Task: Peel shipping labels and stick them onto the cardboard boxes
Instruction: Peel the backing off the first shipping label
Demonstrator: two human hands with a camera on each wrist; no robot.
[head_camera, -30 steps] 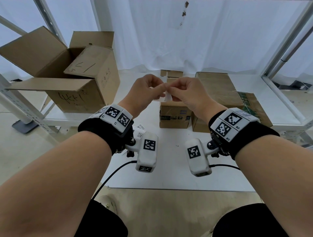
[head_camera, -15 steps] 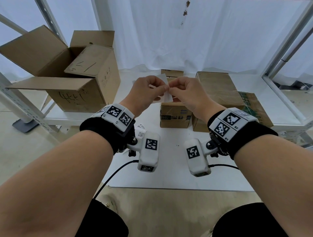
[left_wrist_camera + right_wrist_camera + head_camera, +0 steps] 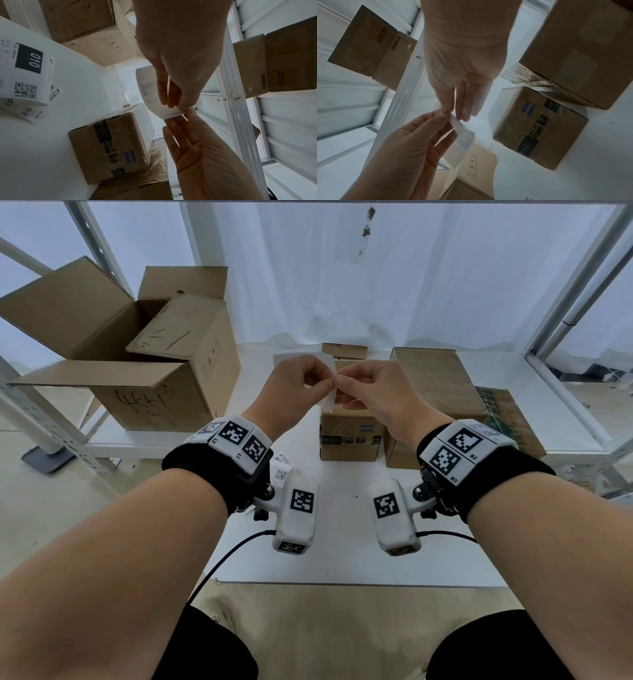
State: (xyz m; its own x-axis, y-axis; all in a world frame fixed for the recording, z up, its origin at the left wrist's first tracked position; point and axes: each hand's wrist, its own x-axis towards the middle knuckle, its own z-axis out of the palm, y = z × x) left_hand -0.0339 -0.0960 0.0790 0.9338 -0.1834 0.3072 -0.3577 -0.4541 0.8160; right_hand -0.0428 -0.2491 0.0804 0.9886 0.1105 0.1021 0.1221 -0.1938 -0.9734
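Both sets of fingertips pinch one shipping label (image 3: 327,386), our left hand (image 3: 291,392) at nine o'clock and our right hand (image 3: 371,393) at three, raised over the small cardboard box (image 3: 349,436), wrists level, forearms converging from six o'clock.

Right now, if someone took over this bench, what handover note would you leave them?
Left hand: pinches the white paper shipping label, held in the air.
Right hand: pinches the label's corner, starting the peel.
Spare printed labels lie on the white table. The small taped brown cardboard box sits just beyond the hands, the larger sealed brown box beside it.
Done: label picked up.
Left: finish peeling, stick it on a box.
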